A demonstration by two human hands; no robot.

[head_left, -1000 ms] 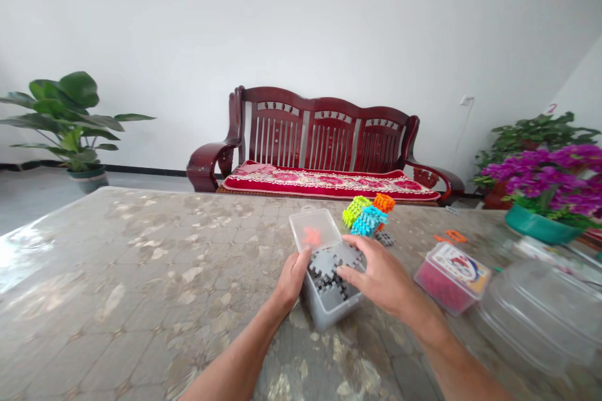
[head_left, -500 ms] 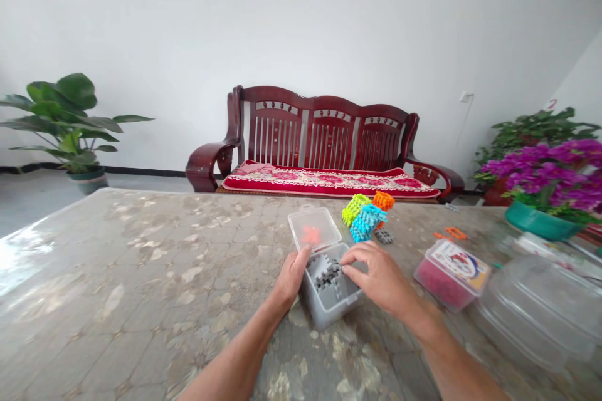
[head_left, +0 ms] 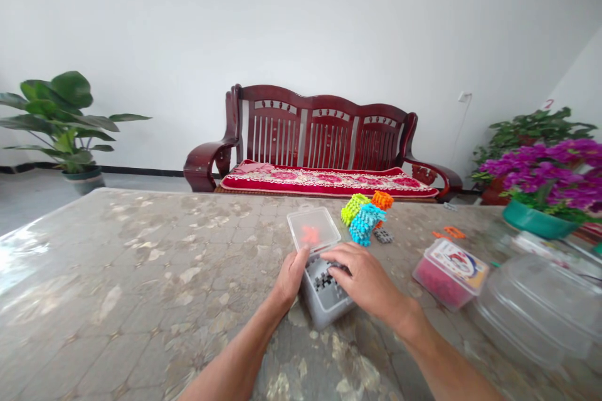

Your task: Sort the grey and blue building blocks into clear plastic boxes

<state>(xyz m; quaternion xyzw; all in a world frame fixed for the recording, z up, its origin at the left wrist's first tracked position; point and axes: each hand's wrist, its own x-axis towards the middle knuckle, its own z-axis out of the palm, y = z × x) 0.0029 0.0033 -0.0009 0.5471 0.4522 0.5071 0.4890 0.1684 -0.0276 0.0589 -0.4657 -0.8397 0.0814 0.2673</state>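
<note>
A clear plastic box stands on the table with its hinged lid tipped back. Grey interlocking building blocks lie inside it. My left hand grips the box's left side, thumb up at the rim near the hinge. Over the box's right side reaches my right hand, its thumb and fingers closed about a grey block at the opening; the fingers partly hide it. Behind the box stands a built figure of lime, orange and blue blocks. A flat grey block piece lies beside that figure.
To the right sit a lidded box of red pieces and a large clear plastic container. Loose orange pieces lie behind them. A purple flower pot stands at the table's right; a wooden bench is beyond the table.
My right hand has moved left and farther over the box, from its right rim to the grey blocks. My left hand keeps its hold, and the view has shifted slightly.
</note>
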